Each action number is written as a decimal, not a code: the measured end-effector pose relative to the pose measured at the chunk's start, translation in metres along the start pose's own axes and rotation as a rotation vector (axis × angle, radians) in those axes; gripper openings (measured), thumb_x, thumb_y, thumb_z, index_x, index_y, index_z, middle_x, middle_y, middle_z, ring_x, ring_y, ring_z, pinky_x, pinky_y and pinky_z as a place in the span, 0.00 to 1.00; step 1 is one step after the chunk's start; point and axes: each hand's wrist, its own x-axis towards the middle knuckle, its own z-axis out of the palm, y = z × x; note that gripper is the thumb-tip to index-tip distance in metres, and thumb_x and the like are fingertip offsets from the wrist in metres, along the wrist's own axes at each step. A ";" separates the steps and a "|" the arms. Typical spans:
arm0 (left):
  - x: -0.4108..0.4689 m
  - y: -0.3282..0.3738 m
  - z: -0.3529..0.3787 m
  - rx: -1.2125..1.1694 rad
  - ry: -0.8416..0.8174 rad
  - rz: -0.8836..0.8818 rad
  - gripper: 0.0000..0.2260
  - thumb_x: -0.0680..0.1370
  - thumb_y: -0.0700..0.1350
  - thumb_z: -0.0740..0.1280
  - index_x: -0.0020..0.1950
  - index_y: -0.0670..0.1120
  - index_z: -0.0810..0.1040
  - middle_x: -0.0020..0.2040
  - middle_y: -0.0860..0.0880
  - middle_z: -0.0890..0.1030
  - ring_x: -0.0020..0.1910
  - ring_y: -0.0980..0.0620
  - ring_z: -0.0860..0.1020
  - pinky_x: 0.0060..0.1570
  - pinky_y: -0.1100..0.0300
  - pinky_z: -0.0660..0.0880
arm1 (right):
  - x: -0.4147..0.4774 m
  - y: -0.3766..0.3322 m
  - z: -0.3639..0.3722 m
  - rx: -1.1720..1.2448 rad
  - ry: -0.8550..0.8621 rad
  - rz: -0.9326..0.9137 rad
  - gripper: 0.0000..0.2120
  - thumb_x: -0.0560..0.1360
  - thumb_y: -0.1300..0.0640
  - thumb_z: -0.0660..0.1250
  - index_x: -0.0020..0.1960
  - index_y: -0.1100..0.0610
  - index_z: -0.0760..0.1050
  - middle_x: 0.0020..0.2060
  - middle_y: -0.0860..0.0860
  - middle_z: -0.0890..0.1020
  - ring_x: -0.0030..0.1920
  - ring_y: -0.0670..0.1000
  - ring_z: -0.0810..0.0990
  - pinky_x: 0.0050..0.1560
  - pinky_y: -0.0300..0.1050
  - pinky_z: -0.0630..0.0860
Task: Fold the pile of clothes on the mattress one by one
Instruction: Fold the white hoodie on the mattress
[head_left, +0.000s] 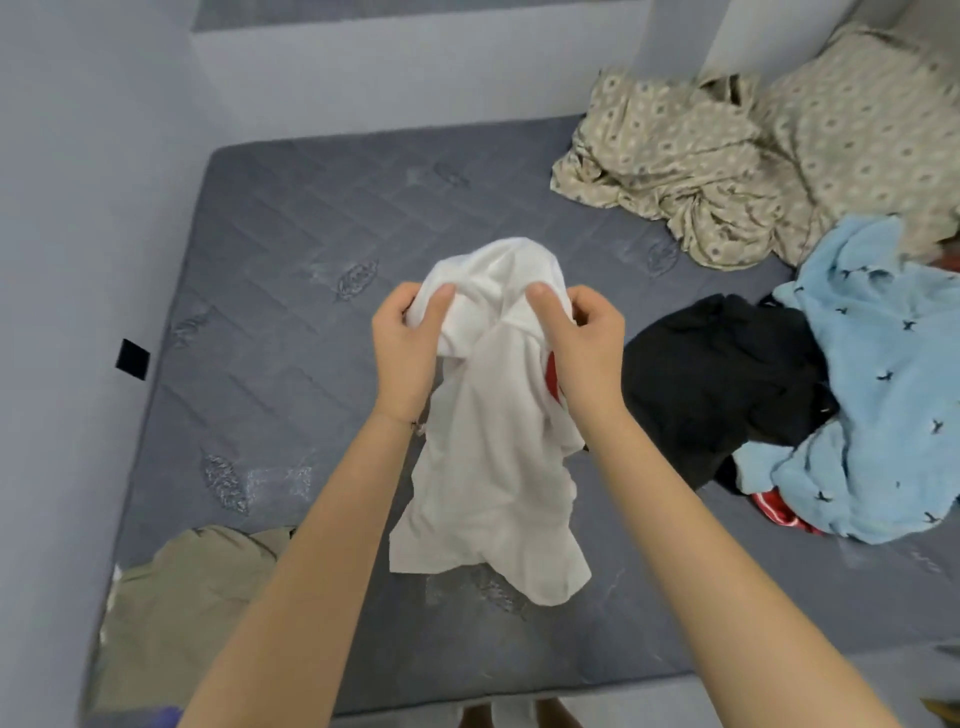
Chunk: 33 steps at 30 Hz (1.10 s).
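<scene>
A white T-shirt (488, 457) with a red patch showing near its right side hangs crumpled over the grey mattress (291, 249). My left hand (408, 348) pinches its upper left edge and my right hand (576, 348) pinches its upper right edge, both lifted above the bed. To the right lies the pile: a black garment (722, 379), a light blue fleece garment with small dark figures (878, 389) and a bit of red cloth (779, 512) under it.
A beige patterned sheet (691, 166) and a matching pillow (872, 119) fill the far right corner. A khaki garment (192, 603) lies at the near left corner. Walls border the mattress on the left and far side.
</scene>
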 end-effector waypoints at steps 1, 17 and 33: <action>0.000 0.010 -0.001 -0.013 0.019 0.012 0.14 0.78 0.41 0.68 0.35 0.44 0.68 0.33 0.53 0.66 0.32 0.61 0.64 0.34 0.69 0.63 | -0.001 -0.014 -0.002 0.003 0.004 -0.025 0.21 0.75 0.58 0.70 0.31 0.57 0.61 0.27 0.50 0.63 0.28 0.45 0.62 0.31 0.36 0.62; -0.028 0.044 -0.030 0.072 -0.145 -0.292 0.13 0.81 0.54 0.62 0.58 0.47 0.77 0.55 0.49 0.80 0.52 0.53 0.78 0.52 0.60 0.73 | -0.025 -0.023 0.017 -0.156 -0.085 -0.017 0.13 0.71 0.58 0.72 0.34 0.64 0.73 0.28 0.54 0.71 0.32 0.45 0.68 0.37 0.40 0.67; -0.050 -0.010 -0.024 -0.119 -0.107 -0.629 0.08 0.82 0.42 0.62 0.45 0.42 0.77 0.33 0.50 0.78 0.26 0.61 0.75 0.25 0.70 0.69 | -0.042 0.020 0.026 -0.263 -0.528 0.308 0.18 0.76 0.72 0.59 0.62 0.62 0.76 0.49 0.53 0.81 0.46 0.43 0.77 0.45 0.24 0.71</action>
